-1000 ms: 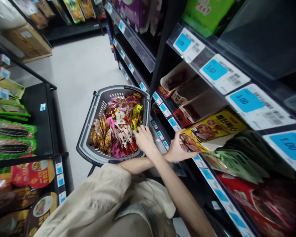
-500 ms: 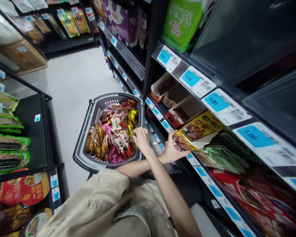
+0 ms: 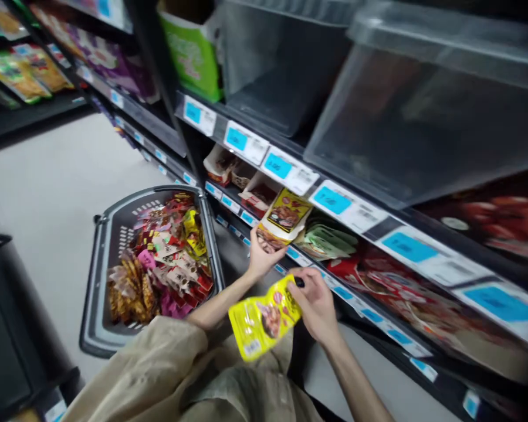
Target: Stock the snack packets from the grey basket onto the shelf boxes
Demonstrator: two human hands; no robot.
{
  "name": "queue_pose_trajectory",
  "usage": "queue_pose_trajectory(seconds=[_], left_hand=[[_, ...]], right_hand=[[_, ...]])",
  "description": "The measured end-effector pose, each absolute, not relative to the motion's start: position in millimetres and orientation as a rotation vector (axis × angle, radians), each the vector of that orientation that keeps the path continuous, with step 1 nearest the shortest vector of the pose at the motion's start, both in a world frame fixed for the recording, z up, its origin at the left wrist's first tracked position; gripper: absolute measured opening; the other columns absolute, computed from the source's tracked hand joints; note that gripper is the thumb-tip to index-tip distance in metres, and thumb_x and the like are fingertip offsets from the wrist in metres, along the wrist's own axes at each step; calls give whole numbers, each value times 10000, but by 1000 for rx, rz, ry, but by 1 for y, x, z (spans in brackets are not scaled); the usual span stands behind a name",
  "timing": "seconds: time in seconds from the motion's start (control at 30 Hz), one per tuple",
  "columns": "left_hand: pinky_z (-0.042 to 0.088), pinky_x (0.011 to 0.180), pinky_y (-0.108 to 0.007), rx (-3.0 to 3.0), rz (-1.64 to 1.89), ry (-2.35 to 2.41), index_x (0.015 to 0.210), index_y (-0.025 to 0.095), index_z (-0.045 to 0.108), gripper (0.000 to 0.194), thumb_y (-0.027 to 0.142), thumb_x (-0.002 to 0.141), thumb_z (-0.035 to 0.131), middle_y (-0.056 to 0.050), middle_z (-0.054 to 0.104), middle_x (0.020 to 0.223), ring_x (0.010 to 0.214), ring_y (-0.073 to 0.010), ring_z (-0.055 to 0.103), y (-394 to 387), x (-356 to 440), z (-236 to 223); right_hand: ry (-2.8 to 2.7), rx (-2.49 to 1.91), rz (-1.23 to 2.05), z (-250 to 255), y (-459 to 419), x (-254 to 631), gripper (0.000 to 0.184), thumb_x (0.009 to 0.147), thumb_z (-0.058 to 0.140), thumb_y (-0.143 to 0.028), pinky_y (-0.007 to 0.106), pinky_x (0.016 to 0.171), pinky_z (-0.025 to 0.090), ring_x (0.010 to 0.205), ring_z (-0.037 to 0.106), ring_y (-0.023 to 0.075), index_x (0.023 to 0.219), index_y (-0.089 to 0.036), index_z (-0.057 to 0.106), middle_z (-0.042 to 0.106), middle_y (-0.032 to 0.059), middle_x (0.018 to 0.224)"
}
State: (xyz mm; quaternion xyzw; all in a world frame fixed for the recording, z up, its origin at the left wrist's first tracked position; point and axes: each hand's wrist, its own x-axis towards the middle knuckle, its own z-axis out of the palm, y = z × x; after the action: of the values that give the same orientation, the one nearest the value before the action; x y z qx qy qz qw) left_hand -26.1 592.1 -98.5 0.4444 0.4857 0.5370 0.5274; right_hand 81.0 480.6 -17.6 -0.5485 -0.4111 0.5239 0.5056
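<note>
Basket (image 3: pixel 93 281) looks well filled; one yellow packet (image 3: pixel 264 322) not yet put down.
Mixed packets (image 3: pixel 176 258) lie heaped inside, yellow ones (image 3: pixel 194 234) by its right edge. The left hand (image 3: pixel 263 258) clasps a box (image 3: pixel 274 237) at the front edge of a shelf (image 3: pixel 358 303), contents uncountable; the right hand (image 3: pixel 317 302), well apart, pinches the yellow packet.

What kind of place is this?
Probably a shop: long black shelves carry rectangular blue-and-white price labels, and a grey plastic basket holds many small colourful packets.
</note>
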Motion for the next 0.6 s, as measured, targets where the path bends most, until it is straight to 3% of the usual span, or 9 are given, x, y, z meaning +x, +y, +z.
queue_pose_trajectory(seconds=[0.07,0.2,0.33,0.4,0.5,0.6], left_hand=[[494,584,-148,928,1316,1092,1391,187,415,943,211,610,943,0,701,924,638,-65,625,592,-28,-99],[510,647,-183,895,1300,1079,1303,231,362,963,350,564,969,21,658,935,715,-87,653,596,-29,-98],[510,680,-214,970,1291,1152,1194,246,346,913,441,551,964,79,562,847,698,-87,620,600,-30,-100],[512,715,-231,1021,1315,1198,1163,251,336,899,448,545,958,100,507,830,706,-82,598,601,-33,-103],[512,737,-242,1104,1353,1231,1174,259,320,893,415,547,938,103,453,859,738,-75,558,608,-40,-112],[497,690,-229,1242,1349,1281,1219,281,307,899,414,554,897,95,402,883,736,-69,502,621,-46,-122]], right_hand=[[-941,-1390,1314,-20,449,114,299,816,825,-478,337,648,565,858,668,241,903,-300,602,666,65,980],[-703,-1510,1425,-31,392,173,324,705,911,-444,364,637,579,734,677,220,881,-296,683,702,54,949],[-459,-1439,1559,-39,359,213,663,491,1008,-300,395,751,606,869,750,275,1091,-307,726,774,59,1004],[-400,-1414,1613,-41,352,221,752,465,1016,-253,379,772,603,887,762,272,1162,-273,732,793,63,989],[-245,-1400,1417,-46,350,223,529,510,1015,-260,291,742,573,790,744,187,977,-204,772,793,29,894],[-64,-1275,1222,-53,351,223,431,529,1015,-303,268,724,568,744,735,163,864,-172,777,794,26,856]])
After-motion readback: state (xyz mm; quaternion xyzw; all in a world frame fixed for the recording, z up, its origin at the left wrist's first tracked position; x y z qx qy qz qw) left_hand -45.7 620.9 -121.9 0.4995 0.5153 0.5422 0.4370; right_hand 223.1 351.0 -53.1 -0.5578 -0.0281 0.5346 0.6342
